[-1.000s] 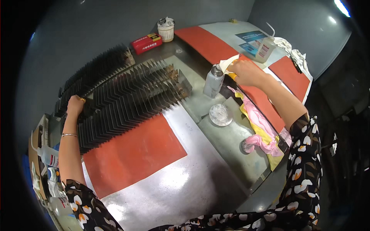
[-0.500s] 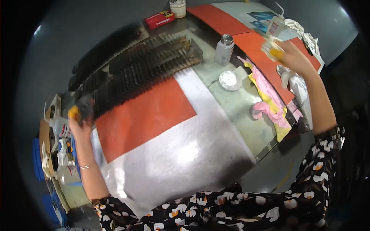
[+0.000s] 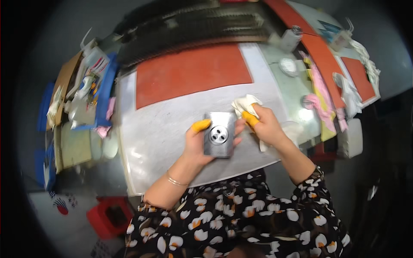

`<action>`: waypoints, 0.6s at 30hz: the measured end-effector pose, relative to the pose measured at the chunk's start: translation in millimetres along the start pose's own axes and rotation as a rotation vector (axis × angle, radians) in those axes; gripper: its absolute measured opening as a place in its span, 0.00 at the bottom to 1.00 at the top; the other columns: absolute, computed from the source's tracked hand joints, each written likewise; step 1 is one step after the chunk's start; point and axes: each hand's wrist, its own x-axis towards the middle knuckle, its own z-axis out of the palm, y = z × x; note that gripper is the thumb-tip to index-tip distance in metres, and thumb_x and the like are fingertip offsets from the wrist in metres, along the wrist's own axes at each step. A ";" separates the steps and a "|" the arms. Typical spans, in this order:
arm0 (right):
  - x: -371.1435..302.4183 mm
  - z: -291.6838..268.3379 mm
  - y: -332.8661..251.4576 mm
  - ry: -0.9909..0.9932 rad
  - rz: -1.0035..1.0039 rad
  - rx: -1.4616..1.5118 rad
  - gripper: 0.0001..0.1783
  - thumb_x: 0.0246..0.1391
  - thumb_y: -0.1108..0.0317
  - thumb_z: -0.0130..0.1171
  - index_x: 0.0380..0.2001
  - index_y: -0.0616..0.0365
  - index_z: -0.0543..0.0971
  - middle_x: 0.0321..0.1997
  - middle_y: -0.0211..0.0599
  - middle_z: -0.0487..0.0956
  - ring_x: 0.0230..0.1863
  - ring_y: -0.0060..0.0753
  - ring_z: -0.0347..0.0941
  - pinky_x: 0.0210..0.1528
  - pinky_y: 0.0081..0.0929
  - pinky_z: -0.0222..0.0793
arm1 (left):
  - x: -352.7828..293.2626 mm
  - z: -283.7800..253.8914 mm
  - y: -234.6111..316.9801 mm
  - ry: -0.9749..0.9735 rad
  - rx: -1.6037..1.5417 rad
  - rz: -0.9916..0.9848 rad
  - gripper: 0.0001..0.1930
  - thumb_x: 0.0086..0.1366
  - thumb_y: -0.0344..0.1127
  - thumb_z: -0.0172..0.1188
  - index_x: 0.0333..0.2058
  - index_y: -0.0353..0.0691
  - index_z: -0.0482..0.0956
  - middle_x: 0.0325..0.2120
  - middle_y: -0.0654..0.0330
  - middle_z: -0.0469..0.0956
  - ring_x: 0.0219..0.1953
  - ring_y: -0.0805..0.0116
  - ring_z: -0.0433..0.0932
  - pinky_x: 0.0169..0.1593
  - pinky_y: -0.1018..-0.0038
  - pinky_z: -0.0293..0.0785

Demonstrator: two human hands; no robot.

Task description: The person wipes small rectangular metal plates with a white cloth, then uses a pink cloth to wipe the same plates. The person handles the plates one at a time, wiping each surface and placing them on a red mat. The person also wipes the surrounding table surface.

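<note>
My left hand (image 3: 195, 148) is closed round a grey phone back cover (image 3: 220, 149), thumb on its left edge and fingertips at the right edge. The cover faces up, with a round camera ring pierced by several holes. A yellow finger cot covers the left thumb. Just right of it, my right hand (image 3: 272, 127) grips a crumpled white cloth (image 3: 245, 103) that sticks out past the fingers; it also wears yellow finger cots. Both hands are above the white work sheet (image 3: 163, 142), in front of the orange-red mat (image 3: 193, 75).
Rows of dark slotted racks (image 3: 189, 30) stand along the back. To the right are a pump bottle (image 3: 291, 39), a small white dish (image 3: 288, 66) and pink and yellow cloths (image 3: 320, 96). A blue tray (image 3: 111, 81) with bottles lies left. A red stool (image 3: 105, 217) stands below.
My left hand has come from the rack's left end to the middle front, now plainly holding the cover. My right hand has brought the cloth in from the far right. The view has shifted.
</note>
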 end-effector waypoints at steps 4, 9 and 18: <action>35.5 -76.3 37.7 0.432 0.194 -0.254 0.08 0.42 0.79 0.44 0.28 0.68 0.71 0.27 0.55 0.74 0.30 0.51 0.71 0.32 0.37 0.63 | -30.9 -19.9 4.9 0.113 0.043 0.151 0.23 0.56 0.42 0.48 0.45 0.28 0.67 0.43 0.37 0.68 0.40 0.50 0.73 0.42 0.57 0.75; 55.2 -180.0 141.4 0.675 0.228 -0.452 0.13 0.44 0.77 0.47 0.35 0.69 0.72 0.31 0.58 0.75 0.36 0.57 0.71 0.39 0.39 0.65 | -35.2 -23.4 23.0 0.223 0.222 0.288 0.27 0.55 0.42 0.51 0.49 0.28 0.63 0.37 0.46 0.72 0.35 0.59 0.74 0.39 0.65 0.74; 80.7 -163.2 146.4 0.714 0.155 -0.546 0.13 0.46 0.75 0.48 0.38 0.69 0.71 0.37 0.61 0.73 0.42 0.60 0.68 0.44 0.42 0.63 | -19.1 -23.1 35.3 0.280 0.333 0.336 0.28 0.54 0.43 0.51 0.49 0.28 0.63 0.37 0.47 0.72 0.36 0.58 0.74 0.41 0.64 0.74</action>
